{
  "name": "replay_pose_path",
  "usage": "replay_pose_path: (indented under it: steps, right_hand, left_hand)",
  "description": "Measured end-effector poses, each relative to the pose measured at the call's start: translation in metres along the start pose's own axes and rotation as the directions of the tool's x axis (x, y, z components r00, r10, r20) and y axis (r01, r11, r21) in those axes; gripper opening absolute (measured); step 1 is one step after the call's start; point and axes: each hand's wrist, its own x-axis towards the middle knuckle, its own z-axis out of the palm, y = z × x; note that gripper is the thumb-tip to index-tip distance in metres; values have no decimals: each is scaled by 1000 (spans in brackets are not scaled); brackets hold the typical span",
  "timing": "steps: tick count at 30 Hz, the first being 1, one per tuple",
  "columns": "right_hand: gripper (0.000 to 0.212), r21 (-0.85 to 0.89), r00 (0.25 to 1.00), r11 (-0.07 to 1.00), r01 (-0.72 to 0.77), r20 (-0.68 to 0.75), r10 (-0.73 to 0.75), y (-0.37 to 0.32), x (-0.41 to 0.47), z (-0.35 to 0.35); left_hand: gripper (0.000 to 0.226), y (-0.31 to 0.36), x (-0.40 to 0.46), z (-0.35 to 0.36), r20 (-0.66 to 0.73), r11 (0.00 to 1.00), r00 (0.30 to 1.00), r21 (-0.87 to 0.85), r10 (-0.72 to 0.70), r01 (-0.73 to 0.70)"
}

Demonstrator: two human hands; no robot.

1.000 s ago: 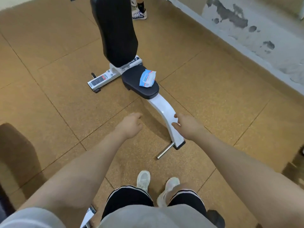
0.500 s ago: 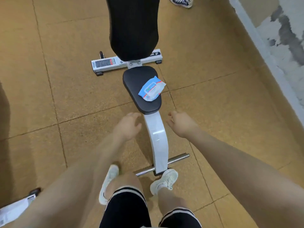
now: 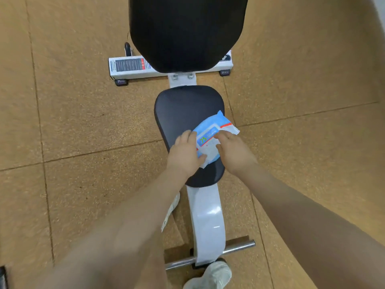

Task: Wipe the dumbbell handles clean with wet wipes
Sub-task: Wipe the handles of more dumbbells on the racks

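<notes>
Having just reached the bench [image 3: 177,113], both hands are closing on the wet-wipe pack [image 3: 212,136] lying on its seat, left hand [image 3: 185,153] pinching its near edge, right hand [image 3: 233,151] grasping the top, so wiping is not yet starting and no dumbbell is showing.

A tan cork-like floor [image 3: 83,126] ran in large tiles with dark seams. On it stood a bench [image 3: 205,222] with white frame, black seat, upright black backrest and chrome footbar.
</notes>
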Motion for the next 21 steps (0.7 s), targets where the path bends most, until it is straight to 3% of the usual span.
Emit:
replay_pose_path:
  steps: [3, 6, 9, 17, 19, 21]
  right_hand:
    - [61, -158, 993, 985, 74, 97, -59, 11, 40, 12]
    - [62, -289, 980, 943, 167, 154, -127, 19, 62, 22]
    - [64, -343, 975, 917, 203, 152, -159, 27, 71, 23]
    - [67, -551, 982, 814, 184, 141, -127, 14, 73, 24]
    - [61, -592, 982, 785, 186, 96, -160, 19, 75, 31]
    - [35, -581, 968, 785, 214, 18, -251, 24, 77, 33]
  left_hand:
    - [90, -6, 32, 22, -8, 998, 1000, 56, -21, 22]
    - [100, -14, 42, 36, -54, 992, 998, 120, 36, -30]
    - [100, -25, 52, 34, -50, 984, 993, 146, 111, -103]
    - [84, -50, 70, 10, 170, 945, 949, 152, 264, -290]
    - [83, -50, 73, 11, 181, 946, 948, 145, 262, -289]
    - [83, -49, 74, 12, 174, 952, 950, 122, 259, -282]
